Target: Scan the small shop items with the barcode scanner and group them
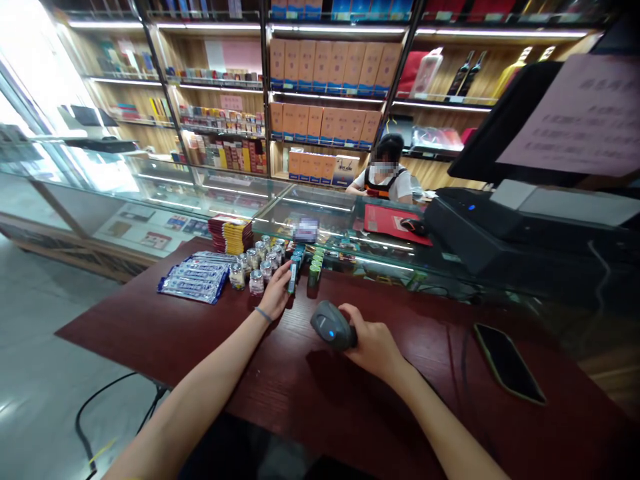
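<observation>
My right hand (373,343) is closed around a grey handheld barcode scanner (331,325), held just above the dark red wooden counter (310,393) with its head pointing left and forward. My left hand (277,291) reaches forward and grips a slim blue packet (293,275) standing on edge on the counter. Just left of that hand stand several small clear jars with silver lids (257,260). A few green tubes (314,270) stand right of the packet.
Flat blue-and-white packets (195,277) lie at the counter's left; a stack of red and yellow packs (231,233) sits behind them. A dark phone (507,363) lies at right. A glass display case (350,227), a register terminal (500,227) and a seated person (385,177) are beyond.
</observation>
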Demonstrator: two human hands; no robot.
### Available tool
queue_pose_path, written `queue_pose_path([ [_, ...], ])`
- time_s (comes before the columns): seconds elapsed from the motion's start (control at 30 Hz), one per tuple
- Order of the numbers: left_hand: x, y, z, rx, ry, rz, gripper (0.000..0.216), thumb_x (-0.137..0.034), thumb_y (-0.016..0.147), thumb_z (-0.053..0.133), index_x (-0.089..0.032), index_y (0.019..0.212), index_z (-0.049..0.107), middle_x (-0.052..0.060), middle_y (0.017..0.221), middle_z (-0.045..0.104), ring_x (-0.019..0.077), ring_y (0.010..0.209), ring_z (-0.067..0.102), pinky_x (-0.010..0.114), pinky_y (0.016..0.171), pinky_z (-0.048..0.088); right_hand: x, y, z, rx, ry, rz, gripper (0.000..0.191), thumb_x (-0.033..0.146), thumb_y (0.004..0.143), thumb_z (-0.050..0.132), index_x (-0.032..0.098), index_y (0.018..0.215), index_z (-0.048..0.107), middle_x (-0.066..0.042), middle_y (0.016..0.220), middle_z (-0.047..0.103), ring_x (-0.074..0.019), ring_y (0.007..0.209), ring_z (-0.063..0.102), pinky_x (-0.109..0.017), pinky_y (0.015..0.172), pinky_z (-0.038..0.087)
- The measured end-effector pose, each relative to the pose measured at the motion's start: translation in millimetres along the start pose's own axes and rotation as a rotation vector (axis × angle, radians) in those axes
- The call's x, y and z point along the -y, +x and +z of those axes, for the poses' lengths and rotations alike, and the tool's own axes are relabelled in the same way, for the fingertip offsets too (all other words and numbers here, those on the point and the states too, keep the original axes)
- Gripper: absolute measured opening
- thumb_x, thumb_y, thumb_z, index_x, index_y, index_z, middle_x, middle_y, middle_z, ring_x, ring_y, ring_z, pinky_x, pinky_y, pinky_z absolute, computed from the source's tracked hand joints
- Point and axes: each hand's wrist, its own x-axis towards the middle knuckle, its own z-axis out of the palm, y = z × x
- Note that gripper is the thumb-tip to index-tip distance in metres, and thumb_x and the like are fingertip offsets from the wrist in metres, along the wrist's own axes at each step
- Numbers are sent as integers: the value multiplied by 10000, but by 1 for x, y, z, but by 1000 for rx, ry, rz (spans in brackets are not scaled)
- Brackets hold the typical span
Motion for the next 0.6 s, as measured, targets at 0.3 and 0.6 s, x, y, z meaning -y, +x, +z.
queue_pose_path([
  [0.3, 5, 5, 0, 18, -61, 0, 454, -370, 792, 784, -277, 1221, 668, 38, 1098, 702, 125, 812, 628, 250, 675, 505, -1, -1, -7, 37, -29, -32, 308, 248, 735, 659, 234, 1028, 567, -28, 767, 772, -246, 692, 751, -241, 548, 338],
  [0.6, 3, 2, 2, -65, 40, 40, 558, -424, 794, 774, -228, 1291, 612, 60, 1093, 705, 141, 833, 647, 258, 712, 521, -5, -1, -4, -19, 57, -22, 454, 231, 738, 669, 248, 1165, 518, -29, 849, 792, -271, 752, 771, -253, 588, 408],
])
